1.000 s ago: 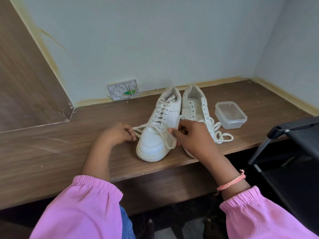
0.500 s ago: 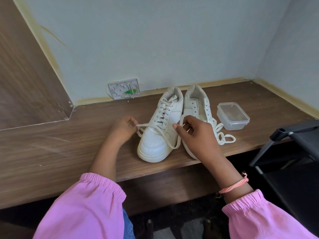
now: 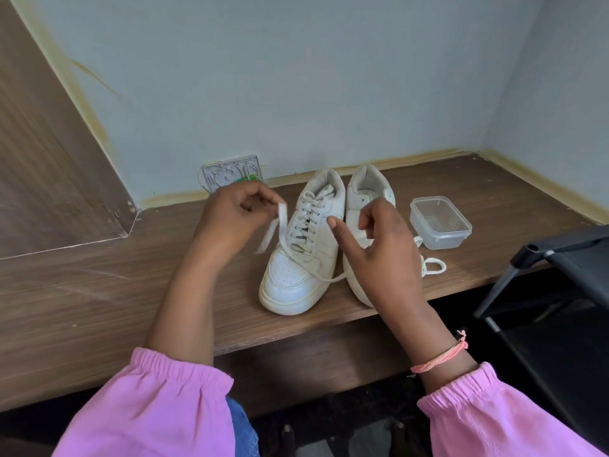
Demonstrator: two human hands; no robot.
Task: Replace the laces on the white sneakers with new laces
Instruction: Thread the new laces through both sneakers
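Note:
Two white sneakers stand side by side on the wooden shelf (image 3: 99,285). The left sneaker (image 3: 296,278) is laced. My right hand partly covers the right sneaker (image 3: 367,186). My left hand (image 3: 230,216), raised left of the laced sneaker, pinches one flat white lace end (image 3: 280,225) that runs up from the lower eyelets. The other lace end (image 3: 326,278) lies slack across the shoe's side and passes under my right hand (image 3: 382,252). That hand hovers over the right sneaker with its index finger out and the other fingers loosely curled. No lace shows between them.
A loose white lace (image 3: 433,267) lies coiled right of the shoes. Behind it sits a clear lidded plastic box (image 3: 440,222). A black rack (image 3: 560,258) stands at the right past the shelf edge. A socket plate (image 3: 230,171) is on the back wall.
My left hand has lifted up and back, pulling its lace end higher. My right hand has let the lace fall slack and moved up over the right sneaker.

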